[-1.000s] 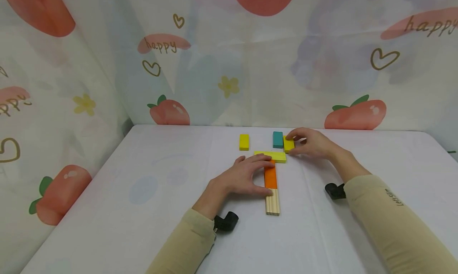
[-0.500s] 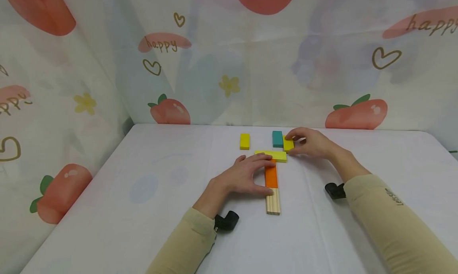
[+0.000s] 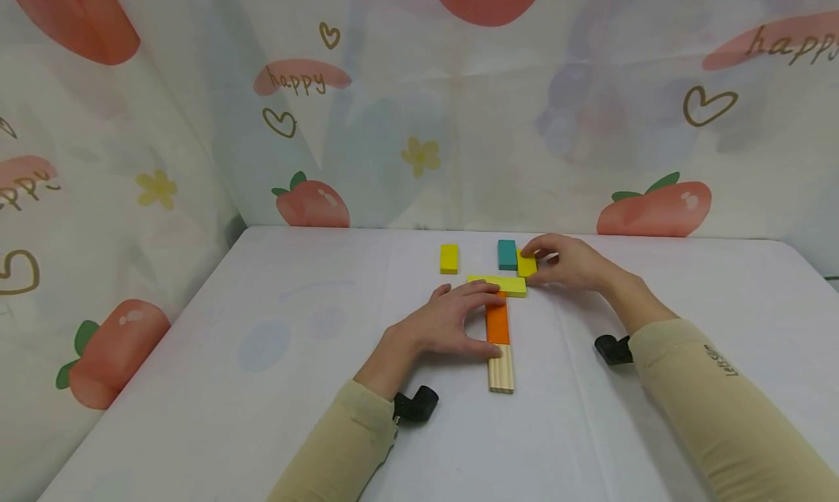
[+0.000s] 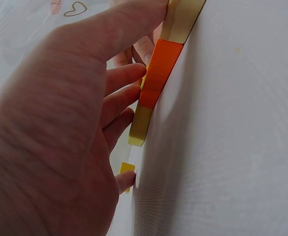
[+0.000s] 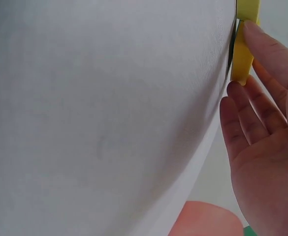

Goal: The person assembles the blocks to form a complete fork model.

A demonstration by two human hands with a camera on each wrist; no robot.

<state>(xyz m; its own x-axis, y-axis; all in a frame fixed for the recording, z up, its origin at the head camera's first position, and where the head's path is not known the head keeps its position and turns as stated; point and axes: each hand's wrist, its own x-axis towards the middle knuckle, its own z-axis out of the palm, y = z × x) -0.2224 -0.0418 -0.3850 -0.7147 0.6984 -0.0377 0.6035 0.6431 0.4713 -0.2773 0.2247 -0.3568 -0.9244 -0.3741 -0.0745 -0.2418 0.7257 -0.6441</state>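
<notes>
My right hand (image 3: pixel 569 263) pinches a small yellow block (image 3: pixel 526 264) between thumb and fingers; the right wrist view shows the thumb at one end of this yellow block (image 5: pixel 241 56) and fingertips at the other. A teal block (image 3: pixel 507 255) lies right beside it on the left. In front, a yellow-green block (image 3: pixel 514 287) lies crosswise at the head of a line made of an orange block (image 3: pixel 497 323) and a grooved bare-wood block (image 3: pixel 501 371). My left hand (image 3: pixel 442 323) rests on this line, fingers extended near the orange and yellow-green blocks, thumb on the bare-wood one.
Another yellow block (image 3: pixel 448 259) lies apart, left of the teal one. The white-covered table (image 3: pixel 216 414) ends at a printed cloth backdrop (image 3: pixel 393 87) just behind the blocks. A second cloth wall (image 3: pixel 72 247) stands on the left.
The yellow block in my right hand and the teal block beside it have slid slightly left. My left hand stays in place on the line of blocks.
</notes>
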